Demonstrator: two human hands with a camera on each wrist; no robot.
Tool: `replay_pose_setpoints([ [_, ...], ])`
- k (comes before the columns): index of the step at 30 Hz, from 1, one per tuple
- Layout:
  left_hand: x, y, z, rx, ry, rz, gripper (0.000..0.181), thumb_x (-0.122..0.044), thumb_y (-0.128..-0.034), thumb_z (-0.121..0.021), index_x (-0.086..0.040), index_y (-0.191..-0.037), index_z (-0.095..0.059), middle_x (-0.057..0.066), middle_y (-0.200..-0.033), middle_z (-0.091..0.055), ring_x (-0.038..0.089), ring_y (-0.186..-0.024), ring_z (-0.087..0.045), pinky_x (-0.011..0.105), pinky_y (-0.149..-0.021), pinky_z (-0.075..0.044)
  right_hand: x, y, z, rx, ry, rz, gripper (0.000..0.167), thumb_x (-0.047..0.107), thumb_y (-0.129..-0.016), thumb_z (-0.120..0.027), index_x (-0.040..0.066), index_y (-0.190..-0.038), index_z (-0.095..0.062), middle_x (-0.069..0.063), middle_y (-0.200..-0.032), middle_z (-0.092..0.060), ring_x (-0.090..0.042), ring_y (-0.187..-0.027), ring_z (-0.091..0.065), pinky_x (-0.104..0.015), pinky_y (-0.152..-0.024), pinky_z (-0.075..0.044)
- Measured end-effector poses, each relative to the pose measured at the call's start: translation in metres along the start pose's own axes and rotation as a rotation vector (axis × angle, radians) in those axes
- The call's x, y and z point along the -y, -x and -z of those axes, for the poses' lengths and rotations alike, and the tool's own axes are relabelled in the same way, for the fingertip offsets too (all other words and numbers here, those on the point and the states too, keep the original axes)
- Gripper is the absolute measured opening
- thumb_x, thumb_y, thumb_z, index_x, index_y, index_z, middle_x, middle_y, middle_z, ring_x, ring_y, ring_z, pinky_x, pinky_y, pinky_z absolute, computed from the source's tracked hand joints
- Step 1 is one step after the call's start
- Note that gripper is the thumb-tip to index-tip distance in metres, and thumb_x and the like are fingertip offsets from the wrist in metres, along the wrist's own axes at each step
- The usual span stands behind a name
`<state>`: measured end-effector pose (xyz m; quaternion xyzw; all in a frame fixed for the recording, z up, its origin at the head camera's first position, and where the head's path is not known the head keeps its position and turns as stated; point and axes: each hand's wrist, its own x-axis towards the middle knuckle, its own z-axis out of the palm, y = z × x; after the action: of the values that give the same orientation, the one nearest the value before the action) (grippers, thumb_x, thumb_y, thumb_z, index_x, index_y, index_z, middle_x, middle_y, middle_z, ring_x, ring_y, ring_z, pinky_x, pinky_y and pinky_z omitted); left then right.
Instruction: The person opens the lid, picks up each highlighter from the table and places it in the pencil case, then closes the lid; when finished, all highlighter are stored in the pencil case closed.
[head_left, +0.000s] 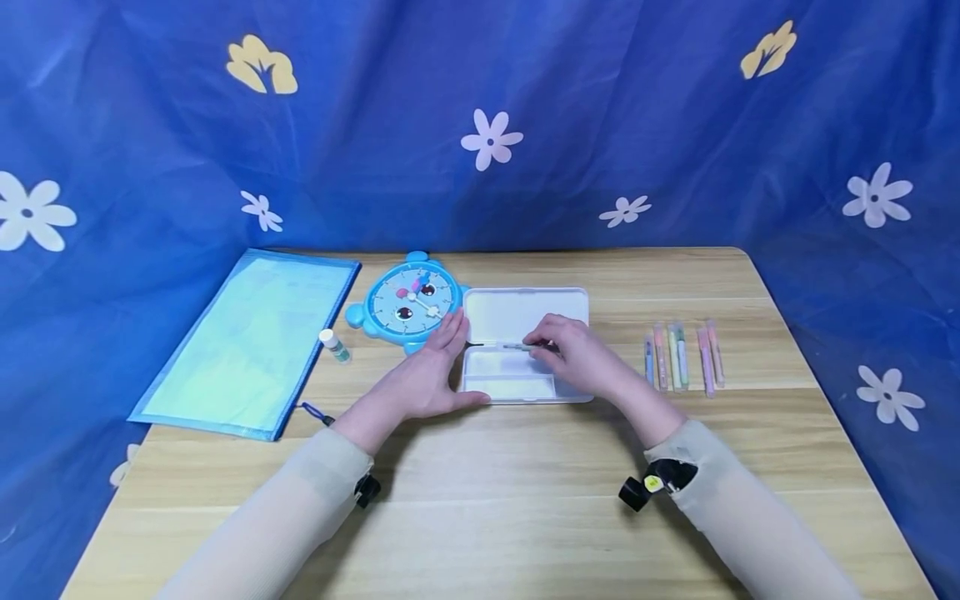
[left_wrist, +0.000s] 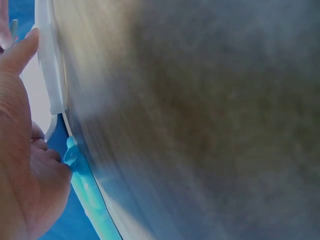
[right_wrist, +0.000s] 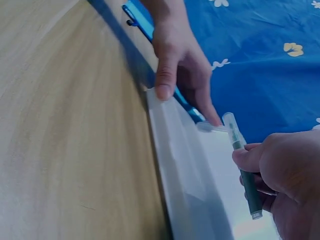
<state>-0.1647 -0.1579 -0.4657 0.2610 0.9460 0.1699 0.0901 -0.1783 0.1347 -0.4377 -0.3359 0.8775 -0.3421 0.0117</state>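
A white pencil case (head_left: 525, 312) lies with its lid folded back on the table, its lower part divided into compartments. My left hand (head_left: 431, 379) rests at the case's left end, thumb on the front corner and fingers stretched toward the hinge side. Over the middle of the case, my right hand (head_left: 570, 354) pinches a green marker (right_wrist: 247, 182) with a transparent cap. In the right wrist view the marker is tilted above the white case, apart from it. The left wrist view shows the left hand (left_wrist: 25, 150) beside the case's edge (left_wrist: 50, 65).
Several pastel markers (head_left: 705, 358) lie right of the case. A blue animal-shaped toy clock (head_left: 390, 287) sits behind my left hand. Farther left are a small white-capped bottle or stick (head_left: 334, 346) and a blue-edged zip pouch (head_left: 247, 342). A blue floral cloth (head_left: 555, 67) hangs behind the table.
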Motion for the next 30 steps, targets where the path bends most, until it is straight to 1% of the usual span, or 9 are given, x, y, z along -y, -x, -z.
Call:
replay_pose_setpoints([
  [6, -0.001, 0.000, 0.001, 0.006, -0.002, 0.000, 0.132, -0.082, -0.0831, -0.069, -0.002, -0.168, -0.008, 0.010, -0.176, 0.005, 0.028, -0.162, 0.001, 0.043, -0.128, -0.019, -0.003, -0.004, -0.012, 0.130, 0.009, -0.027, 0.019, 0.006, -0.103, -0.069, 0.002, -0.119, -0.078, -0.002, -0.107, -0.071, -0.015, -0.099, -0.066, -0.036, -0.090, -0.056],
  [9, -0.002, 0.000, 0.001, 0.006, -0.002, -0.002, 0.131, -0.080, -0.0835, -0.070, -0.002, -0.168, -0.009, 0.011, -0.176, 0.004, 0.029, -0.162, 0.000, 0.043, -0.128, -0.019, -0.004, -0.005, -0.017, 0.168, 0.033, -0.034, 0.019, 0.007, -0.103, -0.069, 0.003, -0.120, -0.077, -0.003, -0.108, -0.072, -0.017, -0.102, -0.067, -0.038, -0.095, -0.056],
  [13, -0.001, 0.000, 0.001, 0.006, -0.002, -0.003, 0.131, -0.080, -0.0837, -0.070, -0.001, -0.168, -0.009, 0.012, -0.176, 0.004, 0.030, -0.162, 0.000, 0.043, -0.128, -0.019, -0.006, -0.006, -0.023, 0.175, 0.076, -0.021, 0.019, 0.007, -0.103, -0.069, 0.003, -0.119, -0.078, -0.005, -0.109, -0.073, -0.019, -0.105, -0.068, -0.040, -0.098, -0.056],
  [16, -0.001, 0.000, 0.001, 0.009, -0.002, 0.001, 0.132, -0.081, -0.0834, -0.069, -0.002, -0.168, -0.008, 0.012, -0.176, 0.005, 0.029, -0.162, 0.001, 0.043, -0.128, -0.018, -0.007, -0.007, -0.025, 0.174, 0.090, -0.009, 0.018, 0.007, -0.103, -0.069, 0.003, -0.118, -0.078, -0.006, -0.108, -0.073, -0.020, -0.104, -0.069, -0.040, -0.097, -0.056],
  [24, 0.000, -0.001, 0.001, 0.013, -0.003, 0.003, 0.132, -0.082, -0.0832, -0.069, -0.002, -0.168, -0.006, 0.012, -0.176, 0.006, 0.028, -0.162, 0.002, 0.043, -0.128, -0.018, -0.009, -0.009, -0.024, 0.227, 0.080, -0.007, 0.020, 0.007, -0.105, -0.066, 0.004, -0.120, -0.078, -0.005, -0.108, -0.073, -0.018, -0.104, -0.069, -0.039, -0.096, -0.057],
  [30, -0.001, -0.002, 0.001, 0.015, -0.002, 0.003, 0.132, -0.081, -0.0834, -0.070, -0.002, -0.168, -0.007, 0.012, -0.176, 0.006, 0.028, -0.162, 0.003, 0.042, -0.128, -0.017, -0.008, -0.009, -0.023, 0.241, 0.063, -0.007, 0.019, 0.006, -0.105, -0.065, 0.004, -0.118, -0.079, -0.005, -0.109, -0.073, -0.018, -0.105, -0.069, -0.039, -0.097, -0.056],
])
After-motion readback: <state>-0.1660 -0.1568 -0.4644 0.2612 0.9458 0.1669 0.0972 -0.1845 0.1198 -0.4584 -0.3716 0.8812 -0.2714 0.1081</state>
